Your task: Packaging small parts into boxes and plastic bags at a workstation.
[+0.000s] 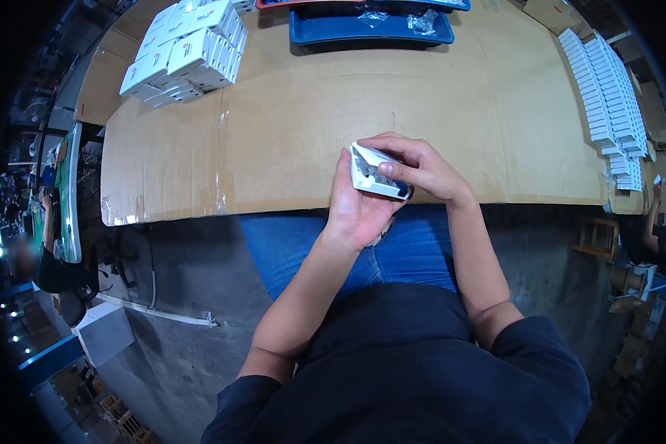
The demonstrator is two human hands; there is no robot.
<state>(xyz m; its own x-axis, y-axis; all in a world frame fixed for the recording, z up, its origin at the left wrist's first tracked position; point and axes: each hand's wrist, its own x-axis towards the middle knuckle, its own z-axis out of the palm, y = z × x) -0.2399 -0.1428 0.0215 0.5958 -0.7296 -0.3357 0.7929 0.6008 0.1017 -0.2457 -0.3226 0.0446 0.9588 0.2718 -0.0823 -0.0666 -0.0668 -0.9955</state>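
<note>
A small white box (357, 180) is held just over the table's near edge, in front of my body. My left hand (357, 216) cradles it from below and from the left, thumb along its left side. My right hand (431, 173) grips the box from the right, its fingers bent over the far side and its thumb at the opening. Greyish pieces show inside the partly open box; their kind is too small to make out. A dark patch shows at the box's near right corner. The right fingers hide its far right part.
A stack of white boxes (192, 52) stands at the table's far left. Blue trays (370, 31) with clear plastic bags lie at the far middle. Long rows of white boxes (603, 96) are at the right. Cardboard (296, 126) covers the table. Other people are at both sides.
</note>
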